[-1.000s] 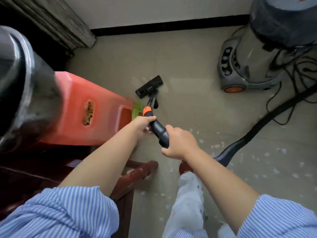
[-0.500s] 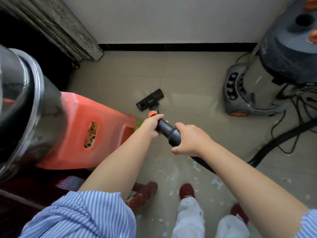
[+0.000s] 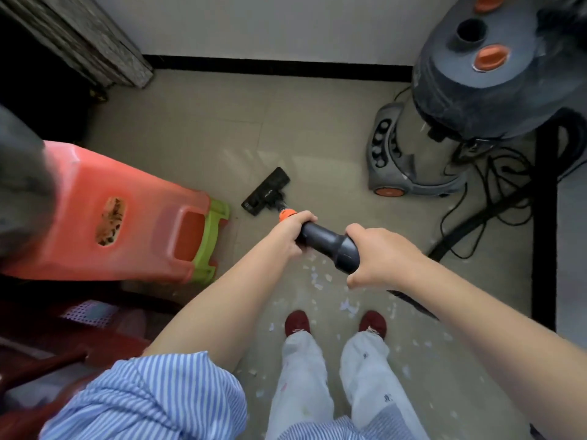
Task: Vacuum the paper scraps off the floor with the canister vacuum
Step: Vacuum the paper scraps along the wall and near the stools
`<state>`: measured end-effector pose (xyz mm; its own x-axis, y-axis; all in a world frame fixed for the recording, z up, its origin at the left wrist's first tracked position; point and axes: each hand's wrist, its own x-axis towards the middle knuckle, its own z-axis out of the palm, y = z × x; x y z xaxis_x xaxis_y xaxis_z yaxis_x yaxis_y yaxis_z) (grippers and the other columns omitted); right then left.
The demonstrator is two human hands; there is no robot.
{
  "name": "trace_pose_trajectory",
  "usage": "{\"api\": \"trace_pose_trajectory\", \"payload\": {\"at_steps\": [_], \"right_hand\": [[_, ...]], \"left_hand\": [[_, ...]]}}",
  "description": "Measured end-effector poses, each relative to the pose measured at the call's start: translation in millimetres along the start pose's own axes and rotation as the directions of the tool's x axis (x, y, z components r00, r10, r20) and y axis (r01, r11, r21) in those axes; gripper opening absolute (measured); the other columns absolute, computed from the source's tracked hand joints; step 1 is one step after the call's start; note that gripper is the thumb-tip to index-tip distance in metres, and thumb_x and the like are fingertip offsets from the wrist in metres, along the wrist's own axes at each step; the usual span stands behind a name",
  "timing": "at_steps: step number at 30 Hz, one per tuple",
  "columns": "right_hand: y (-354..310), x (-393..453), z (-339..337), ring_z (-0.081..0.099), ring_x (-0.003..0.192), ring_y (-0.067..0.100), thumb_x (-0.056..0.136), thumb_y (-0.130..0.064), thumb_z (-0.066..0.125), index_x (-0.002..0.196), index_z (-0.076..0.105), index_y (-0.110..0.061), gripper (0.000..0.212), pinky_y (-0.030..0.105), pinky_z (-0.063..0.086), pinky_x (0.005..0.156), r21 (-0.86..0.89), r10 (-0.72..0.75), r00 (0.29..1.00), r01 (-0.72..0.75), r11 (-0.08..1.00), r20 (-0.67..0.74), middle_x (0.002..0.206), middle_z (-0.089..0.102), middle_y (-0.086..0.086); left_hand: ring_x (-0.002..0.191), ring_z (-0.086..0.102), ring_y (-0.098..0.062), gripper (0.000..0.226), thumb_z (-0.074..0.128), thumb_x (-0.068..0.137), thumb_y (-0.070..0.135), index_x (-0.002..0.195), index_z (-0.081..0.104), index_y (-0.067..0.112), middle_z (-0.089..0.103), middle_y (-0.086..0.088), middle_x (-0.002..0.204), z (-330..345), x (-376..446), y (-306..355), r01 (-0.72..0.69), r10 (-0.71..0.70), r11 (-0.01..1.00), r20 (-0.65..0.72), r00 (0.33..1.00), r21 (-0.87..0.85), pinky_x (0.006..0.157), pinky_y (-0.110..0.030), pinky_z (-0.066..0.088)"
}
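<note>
Change since earlier frames: both shoes now stand side by side below the wand, where one showed before.

Canister vacuum (image 3: 470,100): upright, landmark; orange wheel at its base.
Red stool (image 3: 104,214): on its side, well left of the canister.
Hose (image 3: 476,223): runs along the floor below the canister.
Wand (image 3: 330,246): left of the canister; left hand (image 3: 290,235) wrapped round its front, right hand (image 3: 378,258) clasping its rear.
Floor nozzle (image 3: 266,192): flat on floor, between stool and canister.
Paper scraps (image 3: 317,281): scattered under the hands, by the shoes (image 3: 372,322).
</note>
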<state>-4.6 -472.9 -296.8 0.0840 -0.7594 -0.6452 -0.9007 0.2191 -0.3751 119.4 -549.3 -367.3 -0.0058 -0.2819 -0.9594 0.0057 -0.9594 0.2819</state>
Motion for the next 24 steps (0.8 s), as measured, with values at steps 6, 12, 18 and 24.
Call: {"api": "trace_pose_trajectory", "payload": {"at_steps": [6,12,18,24], "right_hand": [[38,-68,9,0.048,0.075,0.022,0.072,-0.033,0.066,0.094,0.032,-0.020,0.042,0.025,0.026,0.047,-0.031,0.031,1.000,-0.031,0.999,-0.005,0.082,0.043,-0.004],[49,-77,25,0.046,0.076,0.020,0.074,-0.037,0.062,0.094,0.033,-0.020,0.039,0.027,0.032,0.060,-0.002,0.021,0.997,-0.021,1.000,-0.074,0.085,0.045,-0.004],[39,-61,49,0.043,0.073,0.017,0.077,-0.038,0.060,0.093,0.029,-0.023,0.038,0.022,0.029,0.054,0.057,-0.020,0.999,0.022,0.998,-0.042,0.087,0.045,-0.006],[19,-6,63,0.055,0.092,0.022,0.079,-0.039,0.059,0.119,0.039,-0.017,0.049,0.026,0.032,0.065,0.068,0.014,0.999,-0.012,0.998,-0.030,0.107,0.056,0.001]], "left_hand": [[0.064,0.049,-0.016,0.020,0.053,0.089,0.006,0.071,0.044,0.009,0.049,-0.008,0.071,39,-24,-55,0.062,-0.058,0.997,0.082,0.995,-0.048,0.061,-0.024,0.044],[0.044,0.057,-0.011,0.019,0.053,0.090,0.004,0.073,0.045,0.009,0.053,-0.007,0.065,44,-28,-67,0.064,-0.056,0.994,0.095,0.994,-0.084,0.043,-0.017,0.049],[0.033,0.057,-0.010,0.017,0.052,0.090,0.000,0.075,0.045,0.006,0.052,-0.009,0.068,24,-17,-59,0.066,-0.063,0.997,0.096,0.993,-0.035,0.039,-0.017,0.050],[0.038,0.058,-0.013,0.018,0.052,0.089,0.000,0.076,0.043,0.007,0.057,-0.008,0.057,2,19,-17,0.054,-0.059,0.995,0.055,0.997,0.090,0.043,-0.021,0.050]]}}
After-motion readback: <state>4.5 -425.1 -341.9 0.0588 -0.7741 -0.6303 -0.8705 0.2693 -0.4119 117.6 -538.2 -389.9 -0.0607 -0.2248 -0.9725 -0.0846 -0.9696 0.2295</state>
